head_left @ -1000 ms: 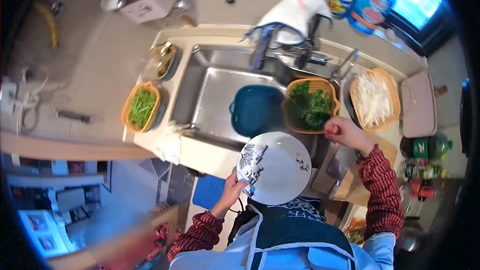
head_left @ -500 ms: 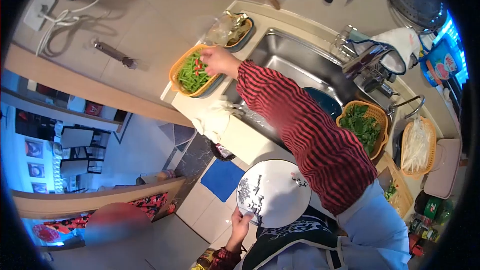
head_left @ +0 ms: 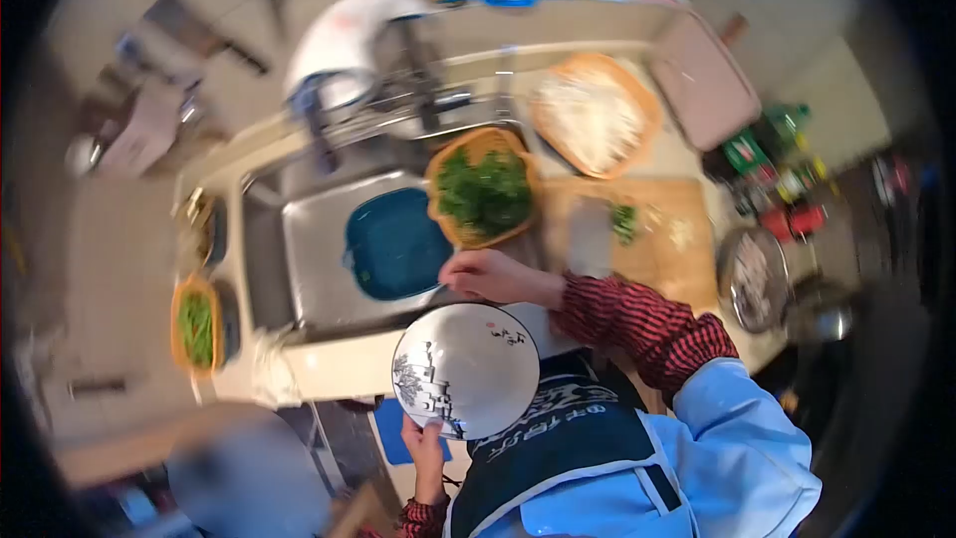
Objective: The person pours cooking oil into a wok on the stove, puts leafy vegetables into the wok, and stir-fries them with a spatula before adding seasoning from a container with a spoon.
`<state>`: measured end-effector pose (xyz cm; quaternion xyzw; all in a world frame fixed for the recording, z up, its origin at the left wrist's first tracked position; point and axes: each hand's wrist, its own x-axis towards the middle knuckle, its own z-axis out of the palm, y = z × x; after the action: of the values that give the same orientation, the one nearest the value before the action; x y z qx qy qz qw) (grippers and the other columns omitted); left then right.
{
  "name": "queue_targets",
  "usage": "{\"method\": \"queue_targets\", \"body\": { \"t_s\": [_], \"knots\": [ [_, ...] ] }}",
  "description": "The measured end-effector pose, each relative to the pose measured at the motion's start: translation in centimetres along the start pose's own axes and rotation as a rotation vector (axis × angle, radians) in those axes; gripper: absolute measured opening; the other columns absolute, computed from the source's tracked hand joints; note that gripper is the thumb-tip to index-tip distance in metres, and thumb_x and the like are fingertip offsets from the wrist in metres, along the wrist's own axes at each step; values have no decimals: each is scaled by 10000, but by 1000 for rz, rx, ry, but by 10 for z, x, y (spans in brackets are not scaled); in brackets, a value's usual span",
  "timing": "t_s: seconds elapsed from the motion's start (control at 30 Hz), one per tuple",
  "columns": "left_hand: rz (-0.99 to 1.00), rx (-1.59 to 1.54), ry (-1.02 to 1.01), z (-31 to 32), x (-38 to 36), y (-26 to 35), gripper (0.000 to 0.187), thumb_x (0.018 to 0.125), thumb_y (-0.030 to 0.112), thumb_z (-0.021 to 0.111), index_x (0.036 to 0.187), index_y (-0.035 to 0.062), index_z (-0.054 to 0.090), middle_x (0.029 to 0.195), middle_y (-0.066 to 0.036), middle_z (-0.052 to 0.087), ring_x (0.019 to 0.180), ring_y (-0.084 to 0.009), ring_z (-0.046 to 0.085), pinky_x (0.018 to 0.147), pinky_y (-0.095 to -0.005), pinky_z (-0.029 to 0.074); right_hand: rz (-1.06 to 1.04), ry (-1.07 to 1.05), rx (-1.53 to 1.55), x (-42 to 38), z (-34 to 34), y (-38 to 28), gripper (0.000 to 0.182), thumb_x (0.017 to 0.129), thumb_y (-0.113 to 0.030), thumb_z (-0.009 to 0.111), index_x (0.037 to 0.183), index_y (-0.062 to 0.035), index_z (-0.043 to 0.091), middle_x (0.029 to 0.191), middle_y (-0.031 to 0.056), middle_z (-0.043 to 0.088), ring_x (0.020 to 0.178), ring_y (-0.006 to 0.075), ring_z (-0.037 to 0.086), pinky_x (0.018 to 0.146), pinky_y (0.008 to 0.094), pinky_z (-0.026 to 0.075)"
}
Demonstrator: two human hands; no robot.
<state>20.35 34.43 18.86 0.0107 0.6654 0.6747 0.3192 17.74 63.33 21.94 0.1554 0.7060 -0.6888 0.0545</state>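
My left hand (head_left: 426, 448) grips the lower edge of a white plate (head_left: 478, 369) with a black painted design, held in front of the dark apron. My right hand (head_left: 488, 277) is just above the plate's top edge, near the teal basin (head_left: 398, 244) in the sink. Its fingers are curled together; whatever may be between them is too small to make out. Beyond this hand, leafy greens (head_left: 483, 194) fill an orange basket (head_left: 436, 201).
The steel sink (head_left: 309, 249) spans the middle left. Green stalks (head_left: 196, 327) lie in a basket at far left. At right are a cutting board (head_left: 687, 274) with a cleaver (head_left: 590, 234), a basket of white strands (head_left: 593, 120), a metal bowl (head_left: 782, 289) and bottles.
The view has swung to the right. My right hand has left the basket of green stalks and drawn back near the plate. My left hand still holds the plate.
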Motion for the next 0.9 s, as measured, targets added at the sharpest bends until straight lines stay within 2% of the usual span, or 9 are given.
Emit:
{"method": "queue_targets", "body": {
  "t_s": [0.1, 0.23, 0.33, 0.43, 0.6, 0.7, 0.77, 0.87, 0.9],
  "knots": [
    [18, 134, -204, 50, 29, 11, 372, 652, -17, 427, 1021, -39, 464, 935, -76, 537, 830, -131, 499, 745, -230, 384, 137, 414, 155, -113, -60, 56, 243, 842, -179, 449, 1020, -16, 477, 777, 7, 503, 692, 87, 493, 596, 213, 431],
    [-39, 249, -551, 134, 55, 11, 372, 661, -23, 427, 1033, -42, 447, 899, -82, 544, 806, -122, 501, 736, -235, 390, 247, 438, 509, -261, -81, 85, 491, 826, -205, 472, 1232, -40, 250, 1125, 114, 430, 894, 165, 493, 645, 256, 468],
    [-62, 339, -833, 205, 59, -8, 377, 663, -20, 422, 1038, -48, 439, 894, -91, 551, 806, -134, 507, 746, -243, 392, 214, 650, 532, -322, -57, 83, 687, 789, -114, 515, 1290, -112, 45, 1224, 170, 337, 973, 280, 482, 635, 336, 515],
    [-70, 240, -1013, 272, 54, -47, 398, 667, -25, 418, 1065, -41, 425, 907, -89, 550, 836, -162, 516, 780, -260, 391, 278, 1030, 588, -351, -48, 98, 622, 791, -90, 483, 1274, -86, 90, 1132, 164, 401, 901, 266, 515, 584, 322, 526],
    [-302, 408, -1163, 354, 29, -27, 389, 701, -14, 429, 1089, -38, 404, 916, -94, 545, 780, -148, 538, 677, -242, 443, 156, 1294, 692, -370, -45, 141, 504, 763, -27, 409, 1228, -42, 215, 1038, 151, 469, 811, 239, 552, 547, 328, 527],
    [-218, 713, -1268, 379, 33, -18, 364, 752, 87, 476, 1092, -25, 407, 913, -125, 542, 729, -145, 553, 608, -221, 449, 149, 1378, 765, -376, -46, 157, 481, 763, -13, 385, 1219, -38, 233, 1003, 146, 490, 759, 237, 566, 512, 313, 524],
    [-160, 910, -1462, 391, 57, -24, 302, 788, 201, 516, 1011, 3, 473, 711, -45, 553, 552, -110, 543, 454, -235, 434, 80, 1373, 787, -374, -48, 160, 482, 762, -13, 391, 1217, -38, 235, 1006, 145, 487, 767, 238, 565, 512, 318, 525],
    [324, 928, -1103, 418, 109, -29, 224, 803, 219, 503, 849, 7, 561, 561, -70, 531, 577, -181, 571, 525, -274, 434, 29, 1422, 764, -370, -51, 150, 532, 744, 3, 394, 1238, -32, 198, 1055, 141, 452, 836, 231, 535, 578, 314, 516],
    [503, 934, -966, 430, 121, -18, 190, 771, 204, 514, 842, 38, 573, 676, -113, 552, 670, -244, 564, 573, -321, 433, -22, 1428, 768, -368, -51, 149, 557, 733, 11, 400, 1245, -24, 183, 1084, 136, 430, 902, 219, 505, 641, 308, 505]
  ]
}}
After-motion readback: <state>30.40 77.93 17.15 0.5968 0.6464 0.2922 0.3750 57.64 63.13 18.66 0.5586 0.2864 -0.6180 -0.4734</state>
